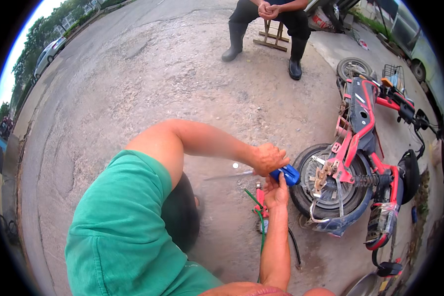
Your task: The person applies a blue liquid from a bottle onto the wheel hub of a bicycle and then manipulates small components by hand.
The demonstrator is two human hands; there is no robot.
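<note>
Scooter (362,116), red and black, lies on its side on rough ground to the right, its rear wheel (323,180) turned toward the person in green. Just beside that wheel's tyre is a blue object (288,174), its kind hard to tell. The person's left hand (270,159) is curled tightly over its upper side; a thin rod (232,175), blurred, seems to stick out from under the palm. The right hand (275,191) pinches the object from below, thumb raised. The work looks under way: the rear wheel remains mounted, with its tyre seemingly around the rim. A red tool with a dial (262,225) and a green hose (263,237) lie unused near the right forearm. How much is left cannot be judged. Opposite, a seated person (269,19) in black boots clasps both hands.
</note>
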